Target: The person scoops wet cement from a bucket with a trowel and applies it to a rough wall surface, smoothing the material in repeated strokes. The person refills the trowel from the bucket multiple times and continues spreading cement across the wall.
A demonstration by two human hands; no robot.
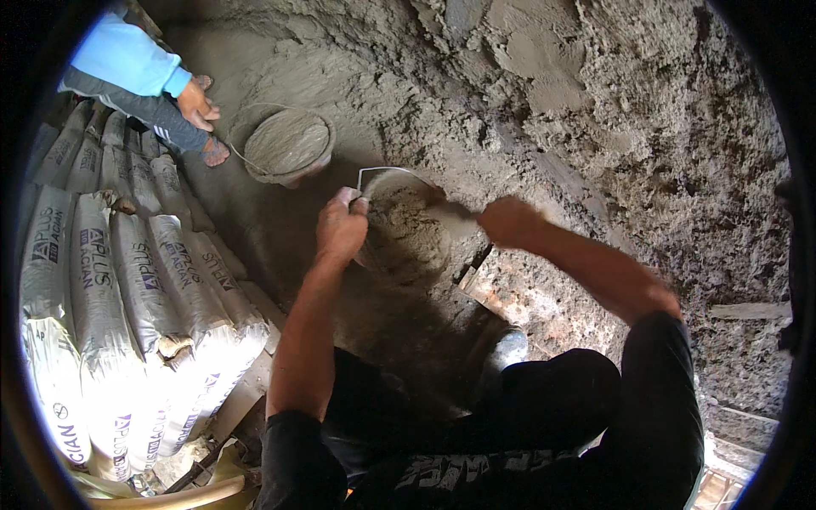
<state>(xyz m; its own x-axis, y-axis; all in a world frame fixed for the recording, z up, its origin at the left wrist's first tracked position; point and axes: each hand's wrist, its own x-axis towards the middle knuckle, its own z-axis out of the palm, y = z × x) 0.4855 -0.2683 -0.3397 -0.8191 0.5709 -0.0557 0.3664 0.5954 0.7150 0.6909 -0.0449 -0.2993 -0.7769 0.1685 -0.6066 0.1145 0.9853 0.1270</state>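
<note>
A bucket (pixel 380 181) of grey, lumpy mortar (pixel 412 238) stands in front of me, its thin wire handle (pixel 391 168) raised over the far side. My left hand (pixel 342 225) is closed on the bucket's left rim, beside the end of that handle. From the right, my right hand (pixel 508 223) grips a trowel by its handle, fingers wrapped round it. The trowel's blade (pixel 455 214) reaches over the bucket's right side, smeared by motion. Whether the blade touches the mortar, I cannot tell.
Another bucket (pixel 301 177), full of smooth wet mortar, stands far left, near a co-worker's hand (pixel 195 106) and bare feet. Stacked cement bags (pixel 140 280) line the left. Wet mortar (pixel 535 51) spreads at the back, with rough ground (pixel 680 170) along the right. A board (pixel 484 289) lies near my knee.
</note>
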